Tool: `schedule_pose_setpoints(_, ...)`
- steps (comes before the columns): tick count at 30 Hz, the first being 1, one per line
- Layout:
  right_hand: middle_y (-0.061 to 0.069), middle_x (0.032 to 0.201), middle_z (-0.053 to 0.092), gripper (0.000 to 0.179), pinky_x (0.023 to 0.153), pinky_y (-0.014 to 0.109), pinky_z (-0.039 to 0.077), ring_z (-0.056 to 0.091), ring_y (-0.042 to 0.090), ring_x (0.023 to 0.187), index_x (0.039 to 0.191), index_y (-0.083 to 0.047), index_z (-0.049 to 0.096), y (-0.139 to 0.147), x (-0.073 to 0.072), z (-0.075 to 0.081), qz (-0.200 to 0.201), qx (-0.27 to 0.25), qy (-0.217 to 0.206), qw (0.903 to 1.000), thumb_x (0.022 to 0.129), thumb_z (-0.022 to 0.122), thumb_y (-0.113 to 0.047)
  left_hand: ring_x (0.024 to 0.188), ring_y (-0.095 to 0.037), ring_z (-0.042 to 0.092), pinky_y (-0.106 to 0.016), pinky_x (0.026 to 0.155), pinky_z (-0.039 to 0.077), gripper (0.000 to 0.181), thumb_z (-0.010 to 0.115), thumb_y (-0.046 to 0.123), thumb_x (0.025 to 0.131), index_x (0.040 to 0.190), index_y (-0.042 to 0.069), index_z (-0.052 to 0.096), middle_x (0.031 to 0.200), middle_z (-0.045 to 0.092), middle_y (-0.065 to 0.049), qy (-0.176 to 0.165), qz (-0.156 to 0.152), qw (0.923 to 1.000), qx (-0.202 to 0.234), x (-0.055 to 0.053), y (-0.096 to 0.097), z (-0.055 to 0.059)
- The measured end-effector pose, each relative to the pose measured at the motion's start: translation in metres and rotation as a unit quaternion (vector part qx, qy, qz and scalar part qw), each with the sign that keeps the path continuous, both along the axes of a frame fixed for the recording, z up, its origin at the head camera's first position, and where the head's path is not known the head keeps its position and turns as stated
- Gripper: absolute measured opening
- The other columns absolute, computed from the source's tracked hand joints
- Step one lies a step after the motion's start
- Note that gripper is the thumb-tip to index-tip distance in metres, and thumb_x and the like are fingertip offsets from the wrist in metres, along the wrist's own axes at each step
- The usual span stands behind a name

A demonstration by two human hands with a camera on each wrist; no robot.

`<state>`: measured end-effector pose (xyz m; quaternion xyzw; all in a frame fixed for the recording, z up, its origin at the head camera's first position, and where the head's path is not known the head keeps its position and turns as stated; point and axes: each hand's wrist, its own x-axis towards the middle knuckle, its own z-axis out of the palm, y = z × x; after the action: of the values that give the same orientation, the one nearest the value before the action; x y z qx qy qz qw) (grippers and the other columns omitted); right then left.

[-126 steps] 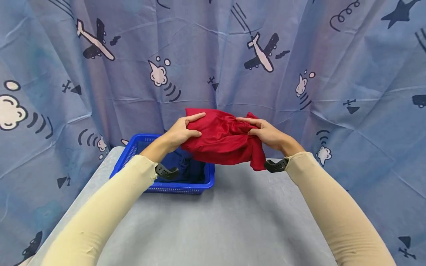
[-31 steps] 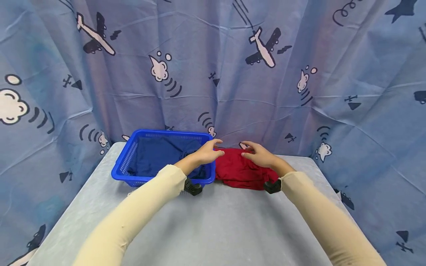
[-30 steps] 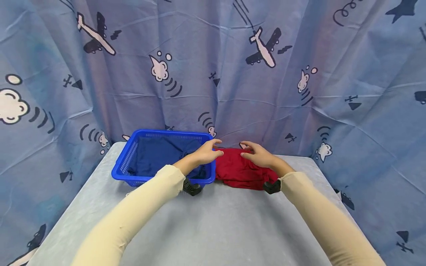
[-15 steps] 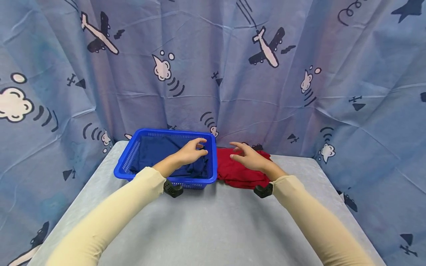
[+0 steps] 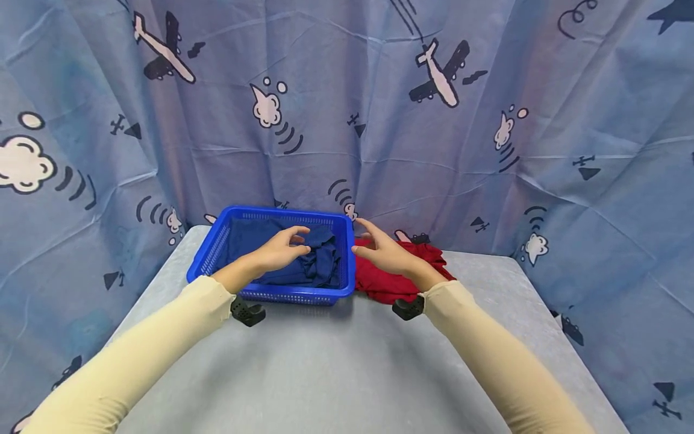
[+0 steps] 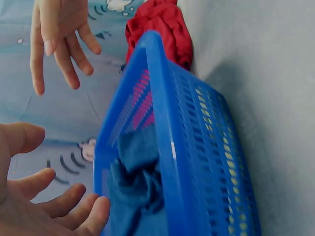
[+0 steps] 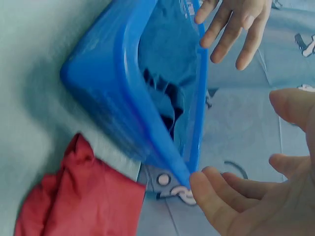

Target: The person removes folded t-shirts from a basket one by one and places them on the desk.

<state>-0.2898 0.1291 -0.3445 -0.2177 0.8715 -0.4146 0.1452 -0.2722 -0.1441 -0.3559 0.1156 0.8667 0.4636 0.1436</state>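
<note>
My left hand (image 5: 279, 250) hovers over the blue plastic basket (image 5: 293, 290), fingers spread and holding nothing. Inside the basket lies dark blue cloth (image 5: 322, 256), loosely bunched on its right side. My right hand (image 5: 386, 248), also holding nothing, is just right of the basket's right rim, over a crumpled red cloth (image 5: 379, 283) on the table. The right wrist view has the fingertips (image 7: 199, 184) of that hand overlapping the basket's corner. In the left wrist view the left fingers (image 6: 93, 216) are beside the rim, above the blue cloth (image 6: 140, 182).
The basket and red cloth stand side by side at the back of a grey-white table (image 5: 314, 361). Directly behind them hangs a blue curtain (image 5: 320, 120) printed with airplanes. Table surface extends in front of and to the right of them.
Earlier both hands held the red cloth in the air; it now lies on the table right of the basket. Over the last second both hands have moved left, the left one over the basket.
</note>
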Motion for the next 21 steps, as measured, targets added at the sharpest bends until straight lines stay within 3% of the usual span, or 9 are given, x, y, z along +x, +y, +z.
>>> schedule_pose_setpoints(7, 0.021, 0.166, 0.024, 0.078, 0.118, 0.060, 0.034, 0.033, 0.040, 0.150, 0.164, -0.024, 0.008, -0.030, 0.001, -0.004, 0.008, -0.001, -0.017, 0.9998, 0.103, 0.057, -0.028, 0.149, -0.044, 0.032, -0.060, 0.117, 0.035, 0.062, 0.050, 0.025, 0.104, 0.160, 0.010, 0.026, 0.161, 0.032, -0.026, 0.001, 0.037, 0.9989, -0.027, 0.001, -0.038, -0.007)
schedule_pose_setpoints(13, 0.019, 0.169, 0.013, 0.080, 0.121, 0.061, 0.028, 0.021, 0.041, 0.155, 0.164, -0.027, 0.005, -0.058, -0.002, -0.011, 0.015, -0.016, -0.070, 0.9973, 0.103, 0.056, -0.033, 0.152, -0.049, 0.018, -0.065, 0.120, 0.024, 0.072, 0.050, 0.023, 0.103, 0.163, 0.008, 0.012, 0.166, 0.013, -0.029, -0.015, 0.073, 0.9950, -0.066, 0.000, -0.070, -0.010)
schedule_pose_setpoints(16, 0.014, 0.171, 0.009, 0.079, 0.123, 0.061, 0.023, 0.014, 0.037, 0.158, 0.164, -0.027, 0.008, -0.069, -0.003, -0.015, 0.001, -0.017, -0.083, 0.9964, 0.103, 0.056, -0.034, 0.154, -0.049, 0.010, -0.066, 0.122, 0.018, 0.077, 0.049, 0.022, 0.103, 0.163, 0.008, 0.003, 0.168, 0.004, -0.028, -0.023, 0.090, 0.9931, -0.071, -0.002, -0.080, -0.011)
schedule_pose_setpoints(21, 0.006, 0.172, 0.006, 0.079, 0.125, 0.062, 0.017, 0.009, 0.033, 0.159, 0.164, -0.025, 0.010, -0.082, -0.008, -0.029, -0.043, -0.015, -0.103, 0.9936, 0.102, 0.057, -0.033, 0.154, -0.050, 0.006, -0.065, 0.123, 0.015, 0.082, 0.049, 0.021, 0.103, 0.162, 0.004, -0.007, 0.167, -0.001, -0.030, -0.034, 0.110, 0.9900, -0.083, -0.007, -0.092, -0.019)
